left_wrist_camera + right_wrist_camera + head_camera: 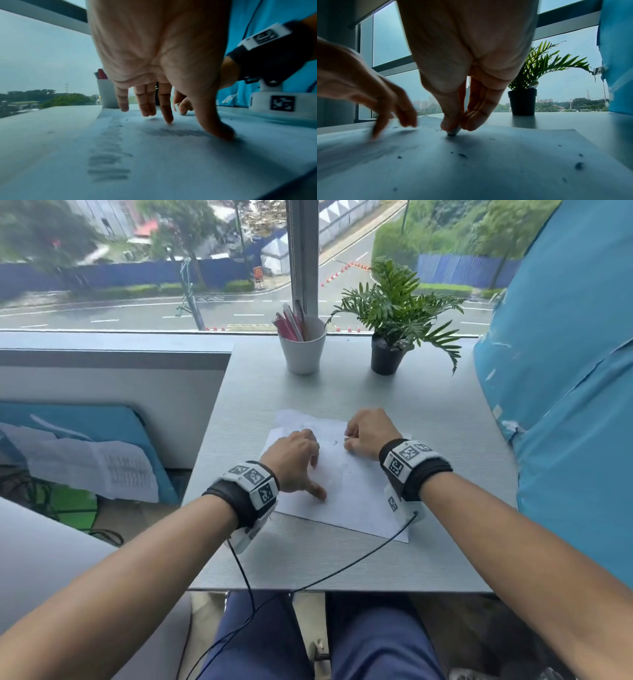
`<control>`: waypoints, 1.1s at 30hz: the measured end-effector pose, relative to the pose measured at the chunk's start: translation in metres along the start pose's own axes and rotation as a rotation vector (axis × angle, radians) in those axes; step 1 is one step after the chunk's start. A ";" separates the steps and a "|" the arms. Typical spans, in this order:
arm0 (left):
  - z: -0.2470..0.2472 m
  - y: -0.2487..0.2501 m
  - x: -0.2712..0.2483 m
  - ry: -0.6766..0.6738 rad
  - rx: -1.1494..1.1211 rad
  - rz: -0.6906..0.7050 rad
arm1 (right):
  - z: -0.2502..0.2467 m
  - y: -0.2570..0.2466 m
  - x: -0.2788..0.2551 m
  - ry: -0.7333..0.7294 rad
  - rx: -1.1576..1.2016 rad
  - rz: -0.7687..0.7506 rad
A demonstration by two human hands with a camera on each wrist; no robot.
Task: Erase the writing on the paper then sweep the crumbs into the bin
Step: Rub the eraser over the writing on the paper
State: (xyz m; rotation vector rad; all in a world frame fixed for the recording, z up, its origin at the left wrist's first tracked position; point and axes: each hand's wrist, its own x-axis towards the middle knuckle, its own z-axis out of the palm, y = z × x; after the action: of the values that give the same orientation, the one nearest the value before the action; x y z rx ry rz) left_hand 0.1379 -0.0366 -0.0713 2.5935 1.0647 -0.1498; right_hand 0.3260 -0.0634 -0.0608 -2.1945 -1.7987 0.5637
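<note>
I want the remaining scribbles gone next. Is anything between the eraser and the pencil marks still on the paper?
The left hand presses the paper near the grey marks; the right hand pinches the eraser just beyond.

White paper (pixel 356 491) bore grey smudged pencil marks (pixel 108 159) and dark crumbs (pixel 578 165). Beyond the paper on the pale grey table (pixel 428 419): white cup (pixel 303 350) with pink pens (pixel 289 325); green plant (pixel 394 302) in black pot (pixel 385 359).

Eraser mostly hidden, writing unreadable

The eraser (pixel 453 132) shows only its tip below the right hand's (pixel 467 56) fingers; the blurred writing (pixel 108 159) cannot be read.
</note>
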 end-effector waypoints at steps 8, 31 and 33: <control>0.014 -0.006 0.019 -0.263 -0.048 0.024 | 0.010 -0.006 -0.011 0.055 0.058 -0.022; 0.015 -0.003 0.020 -0.308 -0.033 -0.001 | 0.002 -0.009 -0.014 -0.095 0.101 -0.068; 0.015 -0.002 0.019 -0.307 -0.033 -0.004 | 0.001 -0.005 -0.010 0.014 0.109 -0.019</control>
State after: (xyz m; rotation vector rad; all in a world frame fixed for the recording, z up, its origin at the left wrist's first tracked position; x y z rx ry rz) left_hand 0.1505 -0.0276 -0.0905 2.4370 0.9504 -0.5082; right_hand 0.3194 -0.0719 -0.0585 -2.1014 -1.7372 0.6250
